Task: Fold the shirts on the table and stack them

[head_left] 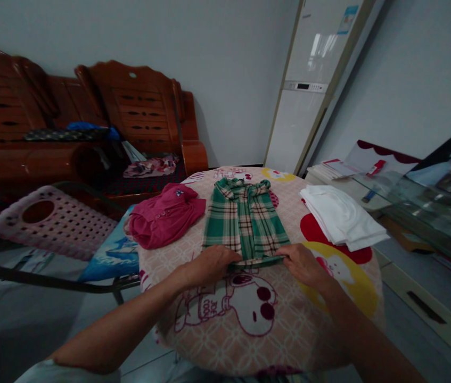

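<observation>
A green plaid shirt (245, 218) lies folded into a long panel on the round table, its collar at the far end. My left hand (215, 261) pinches the near left corner of its hem. On the other side, my right hand (301, 261) grips the near right corner between thumb and fingers. The hem edge between both hands is slightly turned up. To the left rests a crumpled magenta shirt (169, 215), and to the right a folded white garment (341, 215).
A patterned cloth (217, 346) covers the table. At left stand a pink woven chair (57, 223) and carved wooden seats (141, 106) with clothes on them. A glass-topped cabinet (428, 213) is at right, and a tall white air conditioner (297, 122) behind.
</observation>
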The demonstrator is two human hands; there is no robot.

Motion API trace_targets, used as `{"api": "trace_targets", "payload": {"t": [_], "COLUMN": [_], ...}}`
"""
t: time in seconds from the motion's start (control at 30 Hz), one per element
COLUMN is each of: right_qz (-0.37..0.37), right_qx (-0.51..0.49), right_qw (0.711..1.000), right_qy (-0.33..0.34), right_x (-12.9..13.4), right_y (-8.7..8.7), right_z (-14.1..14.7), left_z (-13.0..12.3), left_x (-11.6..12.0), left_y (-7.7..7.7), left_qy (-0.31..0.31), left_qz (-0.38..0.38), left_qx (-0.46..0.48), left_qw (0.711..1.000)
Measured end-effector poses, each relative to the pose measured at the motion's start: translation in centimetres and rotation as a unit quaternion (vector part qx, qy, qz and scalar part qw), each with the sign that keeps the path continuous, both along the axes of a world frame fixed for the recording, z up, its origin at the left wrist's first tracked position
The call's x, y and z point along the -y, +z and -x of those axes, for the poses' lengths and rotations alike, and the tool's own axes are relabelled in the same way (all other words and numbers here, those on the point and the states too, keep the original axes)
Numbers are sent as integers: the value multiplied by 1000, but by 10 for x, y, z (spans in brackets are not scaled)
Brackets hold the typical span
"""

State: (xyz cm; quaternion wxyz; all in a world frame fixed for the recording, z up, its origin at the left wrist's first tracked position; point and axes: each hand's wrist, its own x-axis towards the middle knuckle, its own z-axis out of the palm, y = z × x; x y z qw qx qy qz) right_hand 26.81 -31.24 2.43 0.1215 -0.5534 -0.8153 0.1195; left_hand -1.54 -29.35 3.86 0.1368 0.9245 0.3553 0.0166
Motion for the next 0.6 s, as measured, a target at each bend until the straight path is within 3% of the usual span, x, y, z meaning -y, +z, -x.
{"api": "trace_targets", "payload": {"t": [0.1,0.2,0.3,0.37,0.43,0.53,0.6], "right_qz": [-17,-31,-47,-79,-103,-113,-110], "right_qx": [4,43,89,99,108,116,114], "right_qw": [1000,999,994,989,980,974,977], "right_qy": [10,-9,-38,-81,-131,-161,-140], "right_x": [-27,-73,-123,-149,-161,-152,-136], "right_y": [19,40,56,58,53,33,17], "right_z": [3,11,22,28,33,34,32], "left_z": [4,1,-6,-9,-8,-6,-5], "left_x": [-32,-83,-138,-167,-184,-183,-168], "left_y": [19,42,55,56,50,36,24], "left_qy": [-7,-37,-23,17,107,212,197], "left_qz": [-11,-1,0,-11,-66,-164,-171], "left_qx": [7,3,-45,-82,-84,4,62], "left_qw": [1000,999,999,996,988,963,964]}}
